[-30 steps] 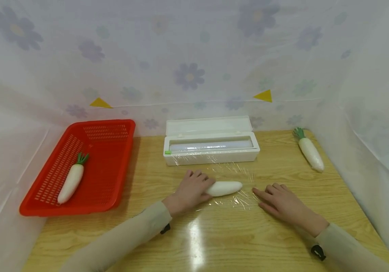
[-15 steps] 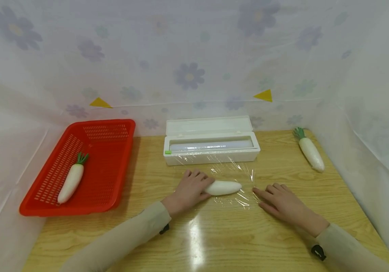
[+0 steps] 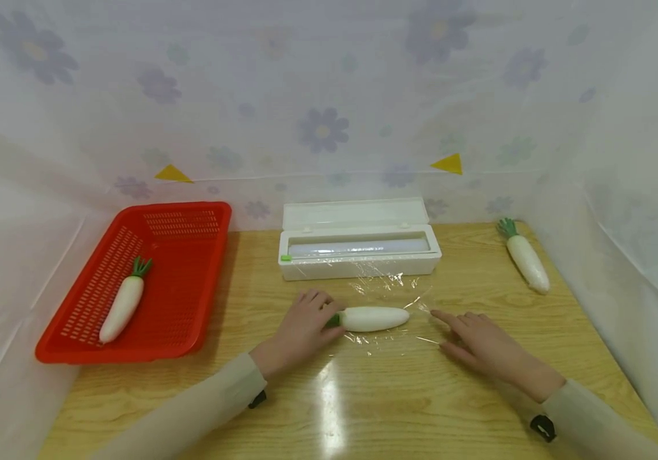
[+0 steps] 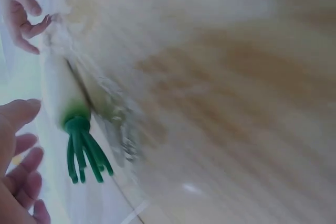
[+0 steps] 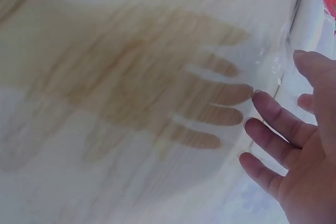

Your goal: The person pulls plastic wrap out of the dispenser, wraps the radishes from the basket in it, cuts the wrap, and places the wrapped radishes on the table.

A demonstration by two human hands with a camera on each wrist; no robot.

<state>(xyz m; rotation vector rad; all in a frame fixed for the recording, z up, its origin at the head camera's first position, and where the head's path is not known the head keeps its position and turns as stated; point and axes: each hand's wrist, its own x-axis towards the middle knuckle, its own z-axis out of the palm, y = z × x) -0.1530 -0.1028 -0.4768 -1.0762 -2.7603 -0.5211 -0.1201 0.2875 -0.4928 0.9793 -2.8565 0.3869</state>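
Observation:
A white radish (image 3: 376, 319) with green leaves lies on a clear sheet of cling film (image 3: 369, 345) at the table's middle. My left hand (image 3: 301, 329) is at its leafy end, hiding part of the leaves in the head view. In the left wrist view, the fingers of that hand (image 4: 21, 163) are loosely bent and apart from the green leaves (image 4: 86, 153). Beyond the radish's tip, my right hand (image 3: 492, 351) has its index fingertip at the film's right edge. The right wrist view shows this hand (image 5: 299, 145) with spread, relaxed fingers.
Behind the radish stands a white cling film box (image 3: 358, 267), lid raised, its film drawn out toward me. A red basket (image 3: 199, 319) with another radish (image 3: 123, 308) is at left. A third radish (image 3: 527, 262) lies at the back right. Cloth walls enclose the table.
My left hand has let go of the radish and drawn back leftward, uncovering part of its green end. The right hand stays near the film's edge, its index finger slightly shifted.

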